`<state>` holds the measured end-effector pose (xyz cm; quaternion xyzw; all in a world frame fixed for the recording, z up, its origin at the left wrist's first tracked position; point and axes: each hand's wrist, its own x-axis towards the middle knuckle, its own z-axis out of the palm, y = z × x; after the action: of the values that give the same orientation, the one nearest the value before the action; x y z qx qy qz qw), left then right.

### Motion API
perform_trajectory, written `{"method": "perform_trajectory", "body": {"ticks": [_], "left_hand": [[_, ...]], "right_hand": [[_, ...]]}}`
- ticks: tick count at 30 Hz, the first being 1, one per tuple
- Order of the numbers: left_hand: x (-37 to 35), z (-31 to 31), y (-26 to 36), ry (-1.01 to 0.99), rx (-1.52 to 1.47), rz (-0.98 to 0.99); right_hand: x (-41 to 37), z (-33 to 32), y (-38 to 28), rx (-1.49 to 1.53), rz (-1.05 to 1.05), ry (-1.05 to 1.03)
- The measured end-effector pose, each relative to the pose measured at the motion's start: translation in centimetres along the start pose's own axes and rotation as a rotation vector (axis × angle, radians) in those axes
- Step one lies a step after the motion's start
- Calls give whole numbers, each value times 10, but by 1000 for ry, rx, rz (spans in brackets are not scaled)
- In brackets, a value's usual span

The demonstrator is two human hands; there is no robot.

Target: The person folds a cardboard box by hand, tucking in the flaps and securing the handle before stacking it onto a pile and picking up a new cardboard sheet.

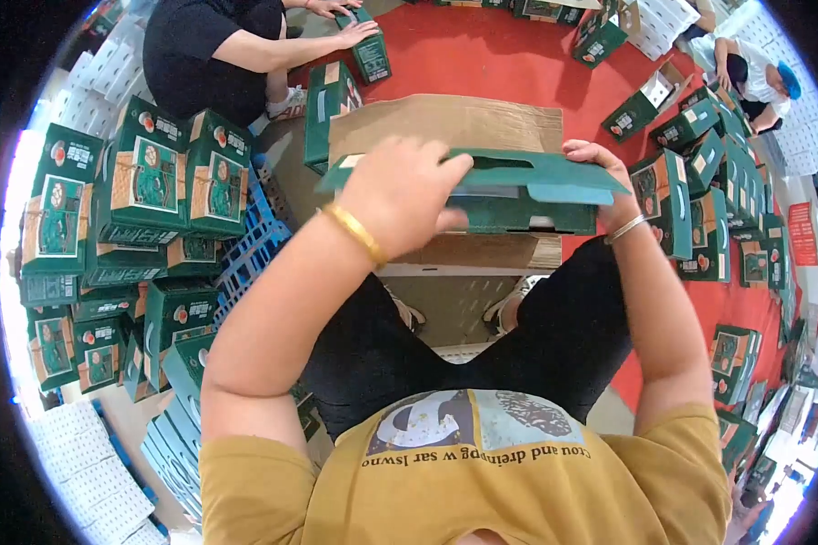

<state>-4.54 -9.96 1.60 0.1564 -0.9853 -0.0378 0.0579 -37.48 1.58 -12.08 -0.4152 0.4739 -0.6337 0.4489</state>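
In front of my knees is a green carton (518, 214) with its top flaps raised. A flap with a cut-out handle slot (509, 163) runs along the top, and a paler inner flap (570, 193) shows below it. My left hand (409, 186) is over the carton's left part, slightly blurred, its thumb and forefinger apart; some fingers are hidden. At the right end, my right hand (604, 173) is closed round the carton, fingertips on the top edge. Beneath and behind the carton lies a brown cardboard box (445, 118) with spread flaps.
Stacked green cartons (150, 182) stand at left beside a blue plastic crate (254, 241). More green cartons (736, 173) line the right. A person in black (209, 54) handles a carton (370, 54) at upper left; another person (745, 68) is at upper right. Red flooring (491, 50) lies beyond.
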Motion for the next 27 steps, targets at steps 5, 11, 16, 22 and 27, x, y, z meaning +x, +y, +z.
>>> {"method": "perform_trajectory", "body": {"ticks": [5, 11, 16, 22, 27], "left_hand": [[-43, 42, 23, -72, -79, -62], [-52, 62, 31, 59, -63, -68], [-53, 60, 26, 85, -158, -47], [-50, 60, 14, 122, -231, 3], [-48, 63, 10, 119, -257, 9]], "right_hand": [[14, 7, -107, -1013, 190, -536], [19, 101, -110, -1345, -370, -402], [11, 145, -87, -1429, -504, -429], [12, 156, -77, -1495, -460, -497], [11, 178, -80, -1693, -458, -484]]}}
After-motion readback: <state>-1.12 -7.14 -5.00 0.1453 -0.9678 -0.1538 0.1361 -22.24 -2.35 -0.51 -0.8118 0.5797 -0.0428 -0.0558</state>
